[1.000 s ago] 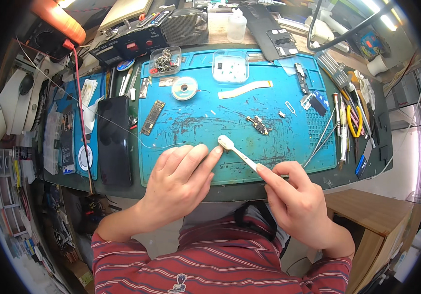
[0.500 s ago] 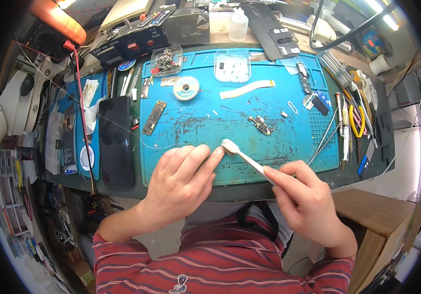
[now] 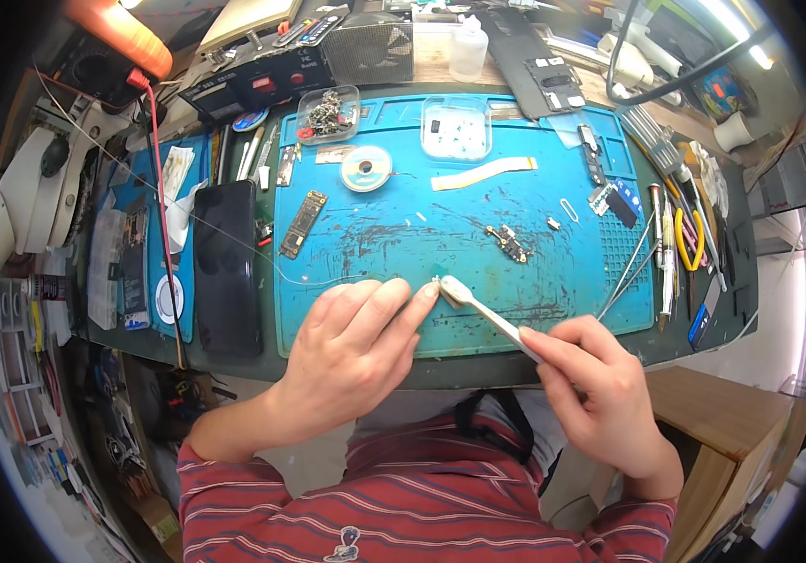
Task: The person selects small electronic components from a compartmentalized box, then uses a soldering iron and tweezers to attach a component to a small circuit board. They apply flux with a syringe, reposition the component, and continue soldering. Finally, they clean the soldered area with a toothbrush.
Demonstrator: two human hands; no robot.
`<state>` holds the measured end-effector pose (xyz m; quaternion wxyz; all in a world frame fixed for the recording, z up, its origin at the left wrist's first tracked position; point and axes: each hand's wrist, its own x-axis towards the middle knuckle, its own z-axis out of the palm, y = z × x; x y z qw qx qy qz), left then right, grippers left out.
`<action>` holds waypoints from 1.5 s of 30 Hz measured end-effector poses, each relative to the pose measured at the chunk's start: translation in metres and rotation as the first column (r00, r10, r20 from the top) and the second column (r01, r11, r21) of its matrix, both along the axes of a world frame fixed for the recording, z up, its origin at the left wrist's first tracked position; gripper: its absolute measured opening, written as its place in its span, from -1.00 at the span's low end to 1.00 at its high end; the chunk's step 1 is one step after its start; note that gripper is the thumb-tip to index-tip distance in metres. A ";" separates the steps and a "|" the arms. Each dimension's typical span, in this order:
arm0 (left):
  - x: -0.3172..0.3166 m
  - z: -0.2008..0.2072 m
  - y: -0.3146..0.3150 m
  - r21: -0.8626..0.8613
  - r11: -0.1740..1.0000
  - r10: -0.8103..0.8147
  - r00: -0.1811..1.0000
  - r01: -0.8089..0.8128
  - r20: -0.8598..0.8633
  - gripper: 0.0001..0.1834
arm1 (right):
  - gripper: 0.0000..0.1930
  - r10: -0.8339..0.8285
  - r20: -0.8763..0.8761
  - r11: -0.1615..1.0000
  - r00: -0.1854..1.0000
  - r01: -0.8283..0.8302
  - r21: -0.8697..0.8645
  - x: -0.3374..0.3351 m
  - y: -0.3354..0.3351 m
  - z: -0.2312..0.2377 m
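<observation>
My right hand (image 3: 600,385) grips a white toothbrush (image 3: 492,319) by its handle, the thumb and fingers pinched round it. The brush head points up and left, low over the blue work mat (image 3: 375,324), right beside the fingertips of my left hand (image 3: 351,342). That hand is bent and closed, its index finger stretched toward the brush and pressing near a tiny pale piece at the tip. Most of what lies under the finger and bristles is hidden. A small circuit board (image 3: 511,242) lies beyond the brush, and a longer one (image 3: 302,225) rests farther left.
A solder spool (image 3: 365,169), a white ribbon cable (image 3: 484,173) and two clear plastic boxes (image 3: 456,129) of small parts sit farther back. At left lies a black phone (image 3: 226,267). Tweezers (image 3: 626,277) and yellow-handled pliers (image 3: 689,239) are at right.
The toothbrush head has shifted slightly right and toward me, a little away from my left fingertip. A tiny pale piece now shows there. The whole view has drifted slightly.
</observation>
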<state>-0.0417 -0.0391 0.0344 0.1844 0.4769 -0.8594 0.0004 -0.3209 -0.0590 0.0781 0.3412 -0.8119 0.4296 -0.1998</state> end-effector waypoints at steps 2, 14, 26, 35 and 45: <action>-0.001 0.000 0.000 0.027 1.000 -0.011 1.000 0.011 -0.013 -0.40 | -0.60 -0.010 0.000 1.000 1.000 0.010 0.000 0.005 -0.001 0.002; 0.000 -0.001 0.001 0.031 0.999 -0.005 1.000 0.006 -0.021 -0.41 | -0.62 -0.002 -0.014 1.000 1.000 0.002 0.000 -0.001 -0.003 0.004; 0.000 0.000 0.000 0.003 1.000 0.004 1.000 -0.004 0.028 -0.45 | -0.61 -0.013 0.001 1.000 1.000 0.013 0.007 0.004 -0.005 0.002; -0.001 0.001 -0.001 0.002 1.000 -0.008 1.000 0.008 0.026 -0.45 | -0.63 0.028 0.016 0.999 0.999 -0.028 0.041 -0.005 -0.011 0.005; -0.003 0.005 -0.002 0.035 0.999 -0.010 0.999 0.008 0.037 -0.43 | -0.63 0.018 0.036 0.999 0.999 -0.020 0.047 0.001 -0.013 0.002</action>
